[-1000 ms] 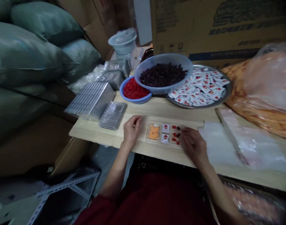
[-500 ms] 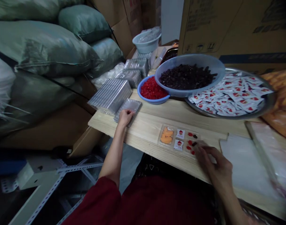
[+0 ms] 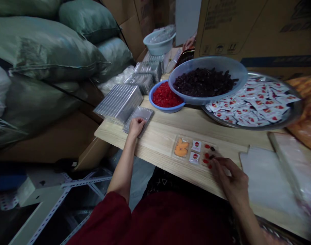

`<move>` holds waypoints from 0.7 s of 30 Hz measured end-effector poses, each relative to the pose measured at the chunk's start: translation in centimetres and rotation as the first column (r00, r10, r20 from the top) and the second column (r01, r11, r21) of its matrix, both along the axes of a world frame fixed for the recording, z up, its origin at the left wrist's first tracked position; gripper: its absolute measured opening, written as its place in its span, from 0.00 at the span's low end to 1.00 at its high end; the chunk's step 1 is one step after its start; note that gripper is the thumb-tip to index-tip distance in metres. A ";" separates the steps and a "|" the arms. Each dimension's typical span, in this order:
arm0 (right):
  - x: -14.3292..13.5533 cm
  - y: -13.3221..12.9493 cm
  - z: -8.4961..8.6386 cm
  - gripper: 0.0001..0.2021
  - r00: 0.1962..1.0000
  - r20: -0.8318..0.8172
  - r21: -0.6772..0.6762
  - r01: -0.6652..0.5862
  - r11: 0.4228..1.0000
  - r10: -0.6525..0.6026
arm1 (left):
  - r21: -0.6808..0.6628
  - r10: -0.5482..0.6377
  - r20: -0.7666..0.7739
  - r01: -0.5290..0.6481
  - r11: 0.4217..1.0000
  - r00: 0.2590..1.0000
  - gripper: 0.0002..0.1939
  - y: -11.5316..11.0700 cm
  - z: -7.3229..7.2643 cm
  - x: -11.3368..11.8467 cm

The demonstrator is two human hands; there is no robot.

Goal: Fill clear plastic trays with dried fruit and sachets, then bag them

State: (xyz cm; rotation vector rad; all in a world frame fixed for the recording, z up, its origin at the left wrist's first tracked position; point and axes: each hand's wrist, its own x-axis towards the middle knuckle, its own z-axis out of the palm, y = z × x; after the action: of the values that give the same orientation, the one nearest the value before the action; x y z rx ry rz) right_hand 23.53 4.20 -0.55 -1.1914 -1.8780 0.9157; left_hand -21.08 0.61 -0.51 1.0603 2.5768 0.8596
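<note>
My left hand rests closed on a flat clear plastic tray at the table's left end; its fingertips are hidden. Fingers pinched together, my right hand is at the right end of a clear compartment tray. Whatever it pinches is too small or hidden to name. That tray holds orange slices at its left, two white printed sachets in the middle, and small red pieces with dark pieces at the right.
Behind stand a blue bowl of red pieces, a bowl of dark pieces and a metal pan of sachets. Stacked clear trays are at the left. Another person's hand shows beside the cardboard box.
My right hand has shifted slightly left, closer over the compartment tray's right end. My left hand stays on the clear tray. Another person's hand has come into view at the back.
</note>
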 end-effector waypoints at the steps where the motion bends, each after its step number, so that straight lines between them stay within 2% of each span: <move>1: 0.0 -0.1 0.0 0.14 1.000 0.002 -0.001 0.002 1.000 -0.002 | 0.000 0.002 0.002 -0.002 1.000 1.000 0.13 0.0 0.0 0.0; 11: 0.2 -0.2 -0.2 0.12 1.000 -0.011 0.016 -0.023 1.000 0.024 | -0.015 0.025 0.033 -0.025 1.000 0.999 0.16 0.4 0.7 0.3; 17: 1.0 -0.5 -0.2 0.13 1.000 0.007 0.000 0.024 1.000 -0.024 | -0.065 -0.021 0.148 0.031 0.997 0.989 0.13 -2.0 1.6 0.4; 21: 1.0 -0.5 -0.5 0.12 1.000 0.000 -0.005 0.011 1.000 -0.011 | -0.064 -0.010 0.211 0.024 0.998 0.977 0.15 -3.0 1.4 0.4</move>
State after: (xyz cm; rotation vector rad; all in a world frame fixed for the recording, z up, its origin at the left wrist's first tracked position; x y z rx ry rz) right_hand 24.55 3.70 -1.07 -1.2038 -1.8683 0.9142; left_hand -20.68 -2.39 0.89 0.9180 2.3992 0.8281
